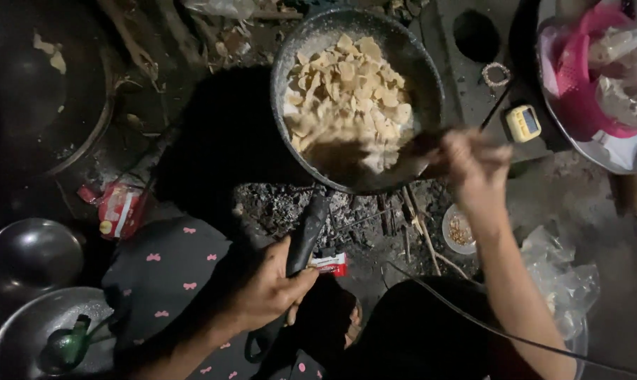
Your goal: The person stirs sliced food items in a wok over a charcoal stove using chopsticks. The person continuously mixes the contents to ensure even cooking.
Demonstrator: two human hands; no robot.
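While the left hand (270, 287) is closed around the long dark handle (305, 236) in the lower middle of the frame, the round metal pan (403, 53) sits above it, at upper centre. Pale, flat, curled chips (346, 88) fill it. The right hand (473, 163), at the pan's right edge, grips a blurred stirring tool (346, 151) reaching into the chips. Grey ash (276, 207) lies beneath.

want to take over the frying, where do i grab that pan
By the long dark handle, from the near side: it juts toward the person, away from the ash and the pan full of chips. The left hand already wraps its near end.
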